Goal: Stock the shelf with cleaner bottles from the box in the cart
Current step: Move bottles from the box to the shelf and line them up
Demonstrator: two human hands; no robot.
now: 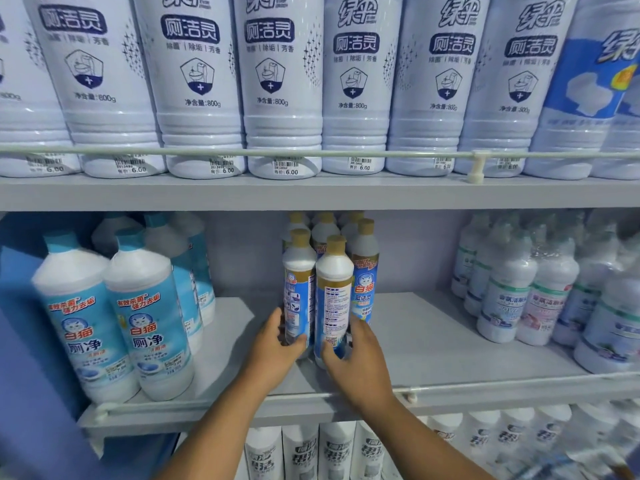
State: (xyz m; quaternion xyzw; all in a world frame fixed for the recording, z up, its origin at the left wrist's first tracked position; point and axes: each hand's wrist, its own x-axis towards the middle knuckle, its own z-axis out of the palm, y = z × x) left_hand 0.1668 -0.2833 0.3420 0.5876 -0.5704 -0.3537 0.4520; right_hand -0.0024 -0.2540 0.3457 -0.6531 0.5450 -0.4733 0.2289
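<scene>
Two bare hands reach onto the grey middle shelf (433,341) — left hand (277,348) clamped on one slim white gold-capped cleaner bottle (298,289), right hand (356,358) on its neighbour (334,299) (both upright, touching) — ahead of matching bottles (363,258).

The 2 slim bottles at centre frame, one under the left hand (277,344) and one under the right hand (360,358), look like smooth white plastic with glossy printed wrap labels and matt tan caps: the left bottle (298,289) and the right bottle (333,299). The middle shelf (433,341) is a matt, pale grey painted board, smooth and even. Its front rail (214,402) looks like glossy white plastic. Across the upper frame, the large white bottles (353,81) have a satin plastic sheen, ribbed lower bodies and small paper price stickers (285,167).
</scene>
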